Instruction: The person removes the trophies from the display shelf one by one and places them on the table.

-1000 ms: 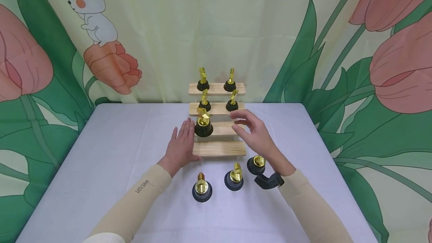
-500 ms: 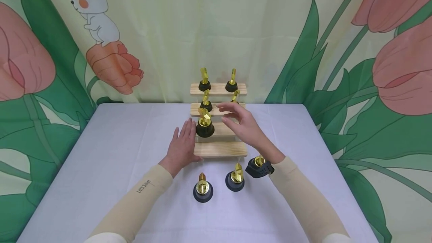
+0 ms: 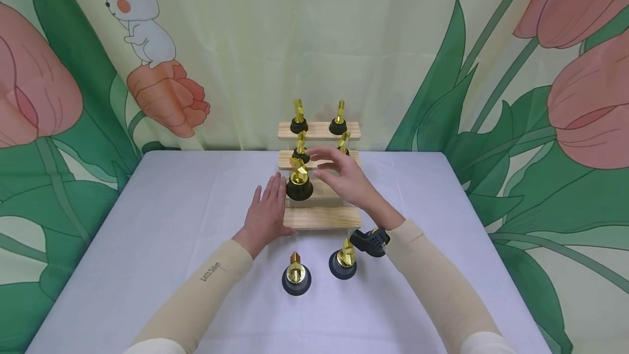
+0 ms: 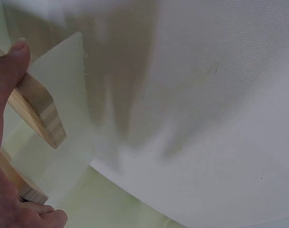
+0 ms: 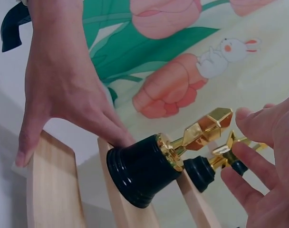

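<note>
Hovering, fingers apart, nothing held: right grip (image 3: 346, 179). Gold trophy (image 3: 299, 181) stands just left of it. Left grip (image 3: 265, 213), straight-fingered, beside tiered rack (image 3: 325, 217). Probably best: contact black base (image 5: 144, 172), avoid tipping.

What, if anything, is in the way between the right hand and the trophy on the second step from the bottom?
Nothing visible: only open space lies between the right hand and the trophy. The left hand is at the trophy's opposite side, clear of that gap.
</note>
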Tool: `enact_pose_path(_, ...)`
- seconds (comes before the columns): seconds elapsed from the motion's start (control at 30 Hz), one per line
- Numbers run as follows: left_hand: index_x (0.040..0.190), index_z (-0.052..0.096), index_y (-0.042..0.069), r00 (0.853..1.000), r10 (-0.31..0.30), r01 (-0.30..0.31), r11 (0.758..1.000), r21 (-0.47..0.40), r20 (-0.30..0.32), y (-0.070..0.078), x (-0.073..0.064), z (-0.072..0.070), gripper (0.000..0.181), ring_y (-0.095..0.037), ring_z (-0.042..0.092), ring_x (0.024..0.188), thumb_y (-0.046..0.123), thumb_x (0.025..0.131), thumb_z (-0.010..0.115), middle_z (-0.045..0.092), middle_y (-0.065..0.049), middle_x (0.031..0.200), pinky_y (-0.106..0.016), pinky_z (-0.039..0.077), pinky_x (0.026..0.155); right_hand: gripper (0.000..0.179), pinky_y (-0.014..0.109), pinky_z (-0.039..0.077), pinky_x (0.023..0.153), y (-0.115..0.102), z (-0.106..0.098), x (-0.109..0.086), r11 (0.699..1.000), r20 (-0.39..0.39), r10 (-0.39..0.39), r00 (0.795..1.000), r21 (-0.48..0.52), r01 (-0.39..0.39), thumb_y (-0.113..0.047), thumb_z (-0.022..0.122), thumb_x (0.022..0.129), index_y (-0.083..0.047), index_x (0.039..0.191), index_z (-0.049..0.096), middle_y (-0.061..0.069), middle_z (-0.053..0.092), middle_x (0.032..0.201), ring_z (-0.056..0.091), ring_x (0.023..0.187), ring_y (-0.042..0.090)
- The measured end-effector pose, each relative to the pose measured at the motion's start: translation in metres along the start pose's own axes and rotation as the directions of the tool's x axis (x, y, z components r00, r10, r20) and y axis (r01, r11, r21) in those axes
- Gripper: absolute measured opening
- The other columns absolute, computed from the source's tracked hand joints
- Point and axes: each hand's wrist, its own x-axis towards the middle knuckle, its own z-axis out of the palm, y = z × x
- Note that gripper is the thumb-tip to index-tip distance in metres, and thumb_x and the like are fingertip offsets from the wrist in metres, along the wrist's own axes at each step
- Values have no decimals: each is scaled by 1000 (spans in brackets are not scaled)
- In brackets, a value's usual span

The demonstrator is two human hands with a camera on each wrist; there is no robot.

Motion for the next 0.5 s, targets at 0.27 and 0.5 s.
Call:
enact_pose_path(0.27,156,7,-6,1000,1,-1,1000,-16,-12,0,-2,0,138,-35,16,154,62,65,85,8,-24,165,-56,22,122,42,49,47,106,30,5,12,999,33,-41,999,8,41,-1,59,97,-9,137,54,9,56,140,55,129,28)
enact_pose_path(0.5,156,9,-5,1000,-3,3,1000,-13,-8,2,-1,-2,137,-35,17,153,62,64,85,10,-24,165,-55,22,122,44,44,48,106,35,8,15,998,50,-62,997,23,60,-1,59,97,-13,139,52,5,58,138,58,125,22)
